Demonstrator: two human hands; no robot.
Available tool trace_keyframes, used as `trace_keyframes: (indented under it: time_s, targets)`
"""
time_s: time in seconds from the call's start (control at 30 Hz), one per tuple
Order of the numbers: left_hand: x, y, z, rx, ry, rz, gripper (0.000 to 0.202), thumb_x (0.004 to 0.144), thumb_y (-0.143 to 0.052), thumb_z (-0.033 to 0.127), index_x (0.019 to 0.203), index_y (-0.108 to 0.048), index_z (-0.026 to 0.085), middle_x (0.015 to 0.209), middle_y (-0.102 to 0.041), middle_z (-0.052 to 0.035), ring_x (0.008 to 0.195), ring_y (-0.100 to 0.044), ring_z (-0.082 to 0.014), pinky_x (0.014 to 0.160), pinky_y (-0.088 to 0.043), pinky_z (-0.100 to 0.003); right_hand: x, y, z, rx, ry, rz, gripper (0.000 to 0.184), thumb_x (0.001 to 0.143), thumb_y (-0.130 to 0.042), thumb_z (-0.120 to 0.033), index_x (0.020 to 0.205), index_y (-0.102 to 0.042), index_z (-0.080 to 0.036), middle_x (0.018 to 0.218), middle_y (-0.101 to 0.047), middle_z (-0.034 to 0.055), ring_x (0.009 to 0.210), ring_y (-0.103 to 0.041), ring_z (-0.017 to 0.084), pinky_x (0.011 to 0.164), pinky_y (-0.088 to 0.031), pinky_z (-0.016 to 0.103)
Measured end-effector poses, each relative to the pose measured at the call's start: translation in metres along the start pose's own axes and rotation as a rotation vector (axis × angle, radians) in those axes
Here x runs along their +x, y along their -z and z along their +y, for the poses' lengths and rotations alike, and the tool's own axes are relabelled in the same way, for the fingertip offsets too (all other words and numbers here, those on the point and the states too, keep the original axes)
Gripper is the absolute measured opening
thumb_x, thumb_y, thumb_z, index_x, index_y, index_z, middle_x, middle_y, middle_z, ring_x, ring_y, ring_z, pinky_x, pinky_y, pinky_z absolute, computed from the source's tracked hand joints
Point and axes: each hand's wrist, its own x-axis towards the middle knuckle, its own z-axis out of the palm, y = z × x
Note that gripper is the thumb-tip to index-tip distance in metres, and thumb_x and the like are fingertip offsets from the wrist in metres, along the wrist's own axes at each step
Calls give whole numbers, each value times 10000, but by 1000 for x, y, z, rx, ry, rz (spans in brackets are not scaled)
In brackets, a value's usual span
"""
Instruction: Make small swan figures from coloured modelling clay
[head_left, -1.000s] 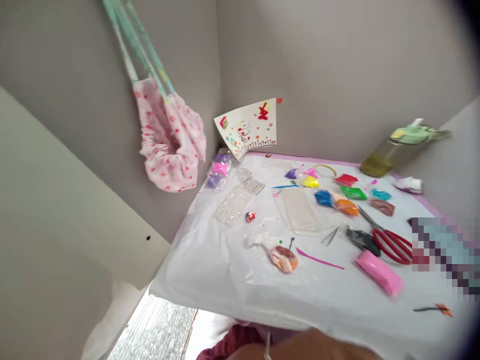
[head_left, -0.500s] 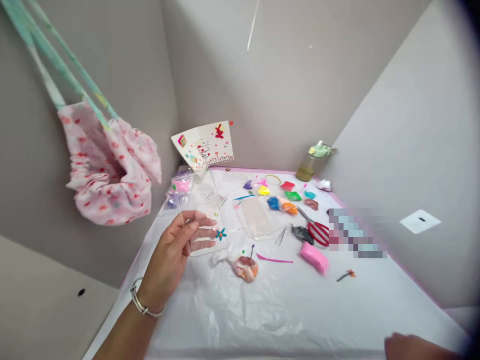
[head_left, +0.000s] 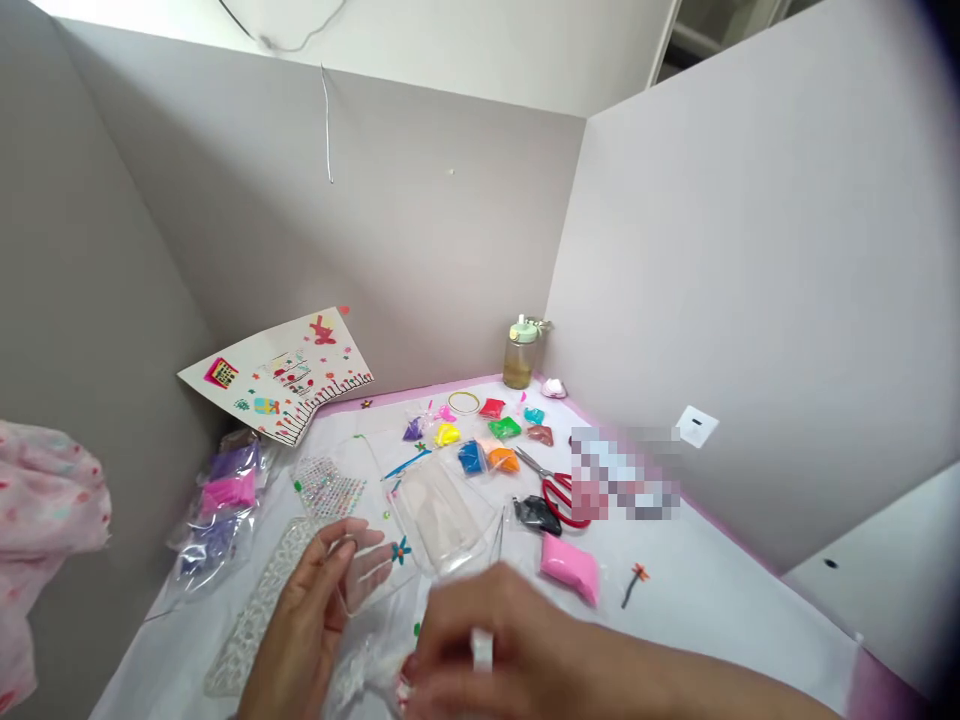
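My left hand [head_left: 322, 600] grips a clear phone case [head_left: 386, 588] by its edge, fingers spread behind the see-through back. A blue flower with an orange centre [head_left: 400, 551] sits on the case, and small green bits show near its border. Low in the middle, my right hand [head_left: 487, 640] is slightly blurred, with curled fingers over a crumpled plastic bag [head_left: 360, 665]. Whatever its fingertips pinch is hidden. A second clear case [head_left: 442, 515] lies flat behind the hands, with metal tweezers [head_left: 500, 535] beside it.
Several coloured clay packets [head_left: 471, 457] lie behind, with red-handled scissors [head_left: 559, 500], a pink clay block [head_left: 570, 568] and an orange flower on a dark stem [head_left: 636, 585] to the right. A bottle [head_left: 519, 360] stands at the back. Rhinestone sheet [head_left: 330, 487] and purple packets [head_left: 225, 500] are left.
The view has turned right and upward. My right hand has come from the lower right edge to the crumpled bag in the middle. My left hand still holds the phone case, now lower.
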Motion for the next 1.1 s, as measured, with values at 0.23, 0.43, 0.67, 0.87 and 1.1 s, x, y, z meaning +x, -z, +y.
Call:
trace_keyframes:
  time_s: [0.23,0.43,0.67,0.87,1.1]
  targets:
    - [-2,-5,-26,-33,104,-9,453,735,-818,472,1058,-621,225,990,-749,-34,973,-720,-226,842,-586,-281,27,-11,61,-408,88,431,422,825,-718,-567,932,-527,-206,848,-573,10,717,-490,144,624,-370,258]
    - [-4,3,-33,-21,104,-81,344,795,-778,443,1026,-636,231,987,-727,-10,994,-709,-213,871,-581,-287,29,-15,65,-158,-45,389,235,896,-691,-368,819,-554,-193,766,-572,-15,668,-485,114,632,-375,237]
    - [-3,4,-29,75,145,-58,418,800,-759,484,1092,-630,214,1031,-743,-51,986,-719,-248,865,-580,-325,34,9,65,465,-232,432,232,898,-608,-387,899,-646,-158,698,-584,1,594,-541,126,579,-453,258]
    - [-9,-4,-30,150,134,-94,506,804,-737,520,1191,-642,208,1273,-694,-114,1097,-689,-292,900,-577,-377,26,0,62,-168,21,499,142,935,-639,-294,896,-739,-201,842,-644,38,773,-601,146,708,-457,255]
    - [-14,-8,-33,257,75,-130,462,798,-745,515,1133,-698,200,1230,-717,-122,1101,-692,-300,919,-575,-382,24,-9,73,-527,53,404,168,987,-556,-260,914,-688,-186,869,-656,52,769,-621,152,673,-444,238]
